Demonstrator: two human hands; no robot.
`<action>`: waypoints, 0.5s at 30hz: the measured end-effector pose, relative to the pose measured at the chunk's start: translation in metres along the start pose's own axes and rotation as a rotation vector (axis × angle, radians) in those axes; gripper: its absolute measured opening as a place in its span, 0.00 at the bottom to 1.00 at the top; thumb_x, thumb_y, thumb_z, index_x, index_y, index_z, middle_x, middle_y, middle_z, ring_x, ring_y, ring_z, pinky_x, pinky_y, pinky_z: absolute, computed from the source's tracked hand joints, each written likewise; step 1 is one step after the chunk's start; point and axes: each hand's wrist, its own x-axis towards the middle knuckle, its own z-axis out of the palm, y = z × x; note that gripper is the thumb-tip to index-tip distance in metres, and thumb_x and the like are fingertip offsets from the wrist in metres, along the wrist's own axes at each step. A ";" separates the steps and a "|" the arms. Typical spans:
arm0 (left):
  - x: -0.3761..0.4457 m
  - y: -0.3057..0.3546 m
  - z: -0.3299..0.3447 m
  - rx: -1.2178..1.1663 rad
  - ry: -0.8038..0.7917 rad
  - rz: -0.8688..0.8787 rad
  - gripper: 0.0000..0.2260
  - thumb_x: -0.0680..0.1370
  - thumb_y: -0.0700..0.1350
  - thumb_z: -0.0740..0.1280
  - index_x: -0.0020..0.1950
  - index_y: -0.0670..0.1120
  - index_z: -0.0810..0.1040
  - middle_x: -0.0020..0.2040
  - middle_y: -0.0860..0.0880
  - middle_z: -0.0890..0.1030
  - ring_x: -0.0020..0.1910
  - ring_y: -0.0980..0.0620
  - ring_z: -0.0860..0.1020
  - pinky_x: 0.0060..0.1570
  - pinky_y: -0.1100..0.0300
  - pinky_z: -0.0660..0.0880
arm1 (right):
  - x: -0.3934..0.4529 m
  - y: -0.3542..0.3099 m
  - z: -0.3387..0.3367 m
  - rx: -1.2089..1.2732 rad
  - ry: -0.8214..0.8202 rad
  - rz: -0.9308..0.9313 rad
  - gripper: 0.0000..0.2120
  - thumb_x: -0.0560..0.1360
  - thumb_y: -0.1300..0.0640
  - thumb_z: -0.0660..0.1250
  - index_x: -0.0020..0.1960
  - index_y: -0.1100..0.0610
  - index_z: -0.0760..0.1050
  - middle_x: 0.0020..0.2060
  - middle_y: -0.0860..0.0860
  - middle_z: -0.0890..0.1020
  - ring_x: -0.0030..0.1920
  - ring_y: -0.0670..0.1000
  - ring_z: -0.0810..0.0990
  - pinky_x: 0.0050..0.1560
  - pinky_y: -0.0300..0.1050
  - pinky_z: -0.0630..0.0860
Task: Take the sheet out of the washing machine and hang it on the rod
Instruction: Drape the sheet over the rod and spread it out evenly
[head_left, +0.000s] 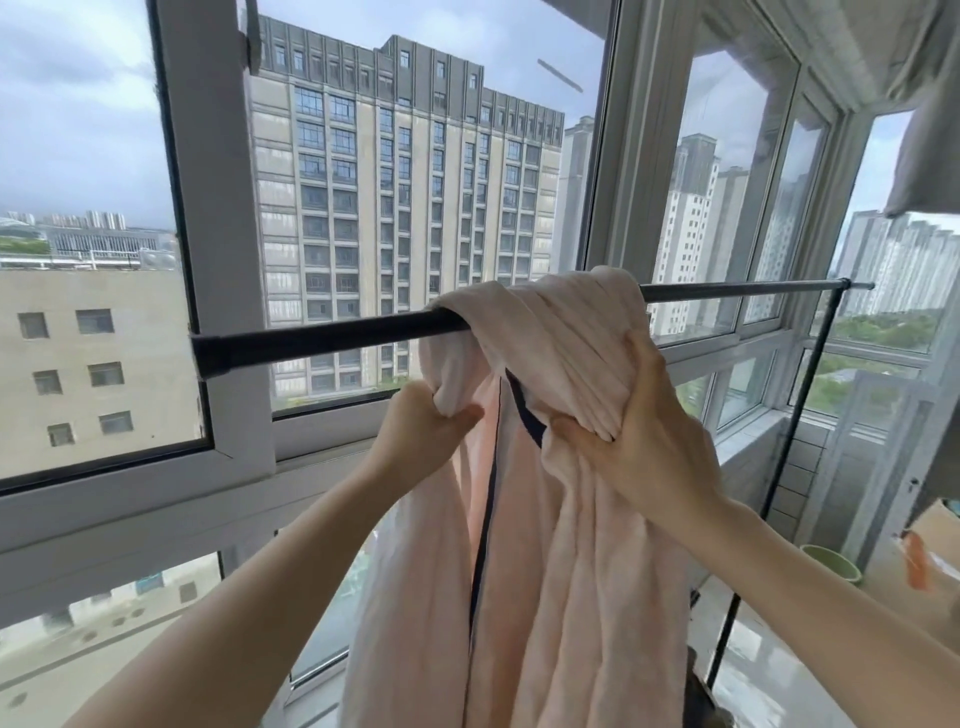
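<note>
Beside balcony windows (218, 312), both hands — left (421, 431), right (639, 441) — grip the pink sheet (545, 545) bunched over the rod (311, 340).

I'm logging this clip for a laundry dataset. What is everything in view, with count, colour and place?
sheet: one, pale pink with dark piping, bunched over the rod, hanging down
rod: one, black, across the windows
rack upright: one, black, right
windows: several, white-framed, behind
grey fabric: one, top right
green bowl: one, lower right
orange item: one, right edge
left hand: grips a sheet fold
right hand: grips bunched sheet
</note>
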 end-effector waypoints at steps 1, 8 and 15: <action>0.001 -0.001 0.001 -0.039 -0.030 -0.022 0.15 0.75 0.42 0.70 0.31 0.40 0.72 0.27 0.49 0.70 0.25 0.53 0.70 0.30 0.60 0.66 | 0.001 0.002 -0.003 -0.035 -0.004 0.017 0.45 0.70 0.36 0.68 0.75 0.49 0.45 0.70 0.53 0.68 0.52 0.59 0.80 0.44 0.52 0.77; 0.004 0.006 -0.016 -0.436 0.037 -0.004 0.07 0.80 0.38 0.63 0.46 0.46 0.79 0.33 0.53 0.81 0.34 0.53 0.79 0.30 0.62 0.75 | 0.018 0.017 -0.037 -0.197 0.036 -0.026 0.16 0.73 0.54 0.68 0.57 0.59 0.74 0.48 0.53 0.76 0.43 0.58 0.78 0.40 0.47 0.70; -0.012 0.023 -0.005 -0.197 -0.108 0.077 0.11 0.66 0.48 0.80 0.41 0.49 0.79 0.31 0.57 0.80 0.32 0.61 0.78 0.30 0.71 0.70 | 0.023 0.013 -0.046 0.119 0.011 0.007 0.09 0.74 0.64 0.65 0.55 0.60 0.72 0.36 0.44 0.74 0.36 0.41 0.74 0.31 0.29 0.69</action>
